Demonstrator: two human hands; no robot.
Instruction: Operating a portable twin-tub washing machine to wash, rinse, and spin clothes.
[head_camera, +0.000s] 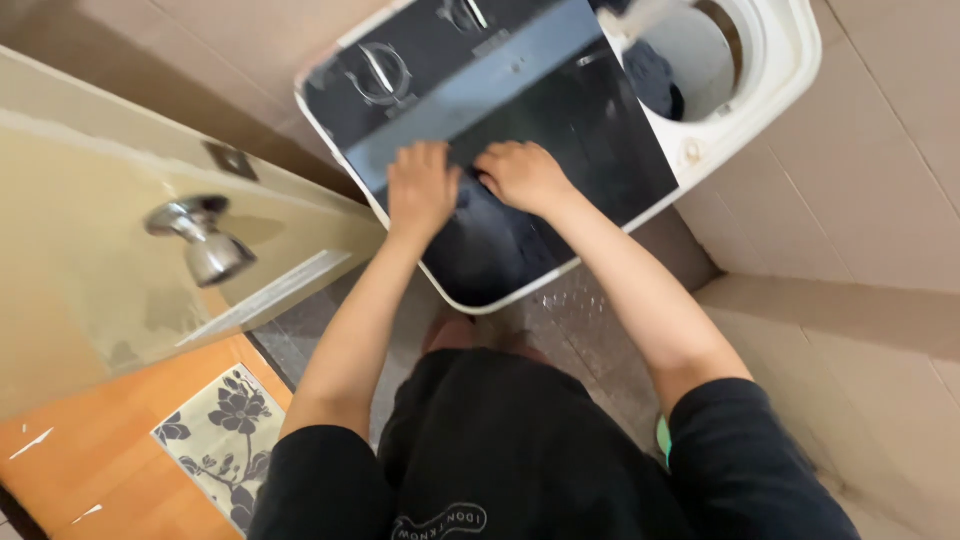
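While both hands (470, 185) press dark glossy lid (560, 120)

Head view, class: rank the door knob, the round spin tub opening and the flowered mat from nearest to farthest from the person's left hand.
From the left hand:
1. Door knob, to its left on the door.
2. Round spin tub opening, upper right in the washer.
3. Flowered mat, lower left on the floor.

We look steeply down from our head, close over our own arms, onto the washer (500, 130) below, with the door (150, 250) at frame left and wall tiles (860, 180) at right.
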